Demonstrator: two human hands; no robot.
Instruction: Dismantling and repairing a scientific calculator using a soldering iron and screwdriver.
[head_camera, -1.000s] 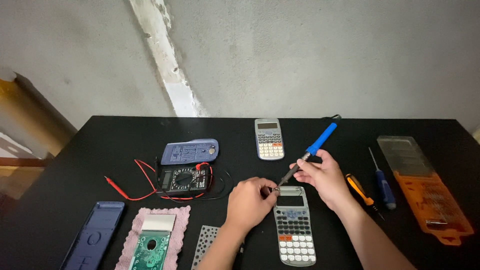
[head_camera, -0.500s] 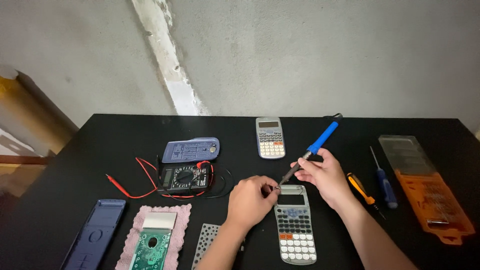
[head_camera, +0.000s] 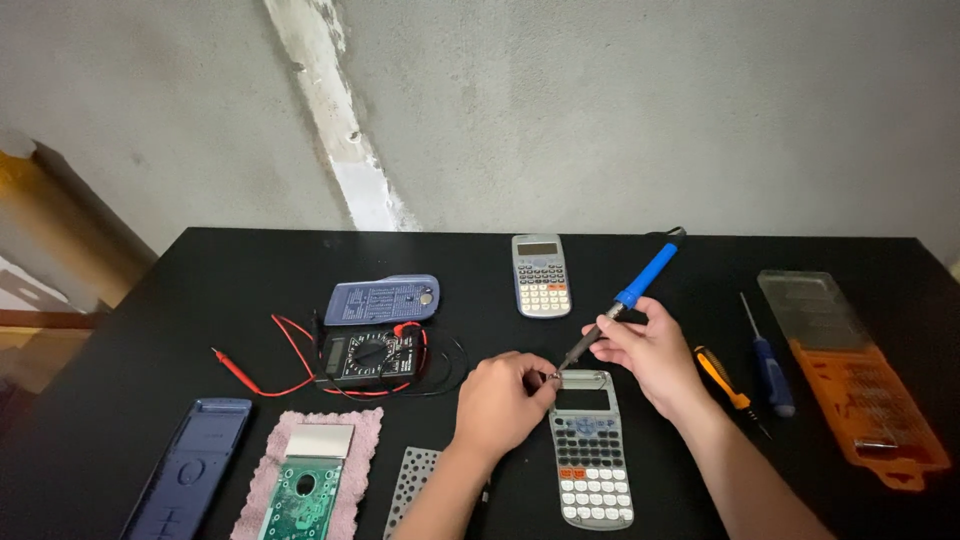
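My right hand (head_camera: 650, 352) grips a soldering iron (head_camera: 632, 292) with a blue handle, its dark tip angled down to the left. The tip meets the fingertips of my left hand (head_camera: 500, 400), which pinch something small and hard to make out, just above the top left corner of a grey calculator (head_camera: 590, 450) lying flat on the black table (head_camera: 200, 290). My left hand rests on the table beside that calculator.
A second calculator (head_camera: 540, 275) lies farther back. A black multimeter (head_camera: 370, 355) with red and black leads sits left, behind it a blue cover (head_camera: 383, 299). Near front left: a blue case (head_camera: 190, 470), a circuit board on a pink cloth (head_camera: 310, 480), a perforated plate (head_camera: 412, 480). Right: two screwdrivers (head_camera: 765, 350), an orange bit case (head_camera: 855, 385).
Both hands and the soldering iron stay almost in place; the view has shifted only slightly.
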